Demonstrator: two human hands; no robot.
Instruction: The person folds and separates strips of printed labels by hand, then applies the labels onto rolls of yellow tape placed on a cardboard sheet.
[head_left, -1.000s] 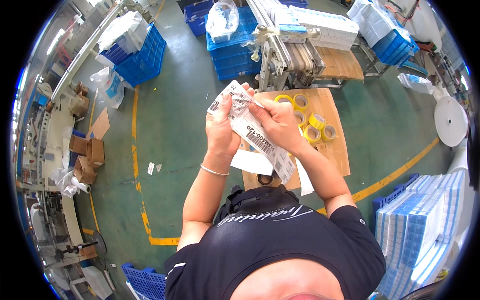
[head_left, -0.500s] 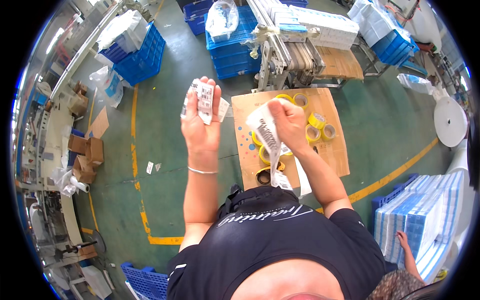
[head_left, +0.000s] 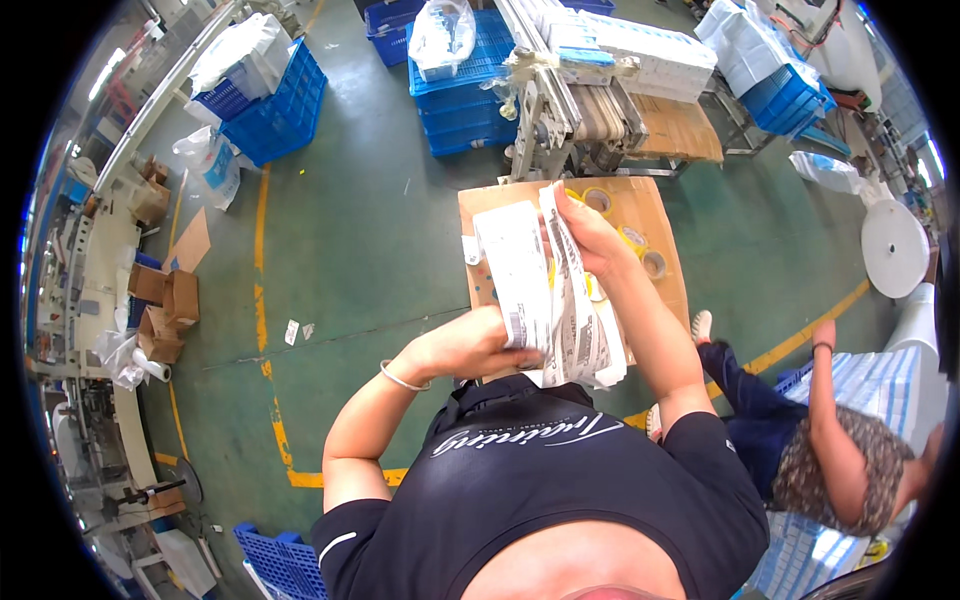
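Note:
In front of my chest I hold a strip of white printed labels (head_left: 512, 262), folded into long upright layers. My left hand (head_left: 468, 343) is closed on its lower left edge, fingertips hidden behind the paper. At the upper right, my right hand (head_left: 592, 232) pinches the top of a narrower fold (head_left: 568, 290), which hangs toward my shirt. Beneath the labels stands a cardboard-topped surface (head_left: 655, 205) with several rolls of yellow tape (head_left: 597, 200), partly covered by the paper and my right forearm. A small white slip (head_left: 470, 248) shows at the cardboard's left edge.
Blue crates (head_left: 465, 110) and a conveyor (head_left: 605, 115) stand ahead. Another person (head_left: 840, 450) bends beside wrapped blue-and-white packs (head_left: 895, 385) at the right. Open cardboard boxes (head_left: 170, 305) lie at the left, and a blue pallet (head_left: 280, 560) is at the lower left.
My left hand has come down and right from the upper left and now grips the label strip. The strip appears more spread out. The other person has come further into view at right.

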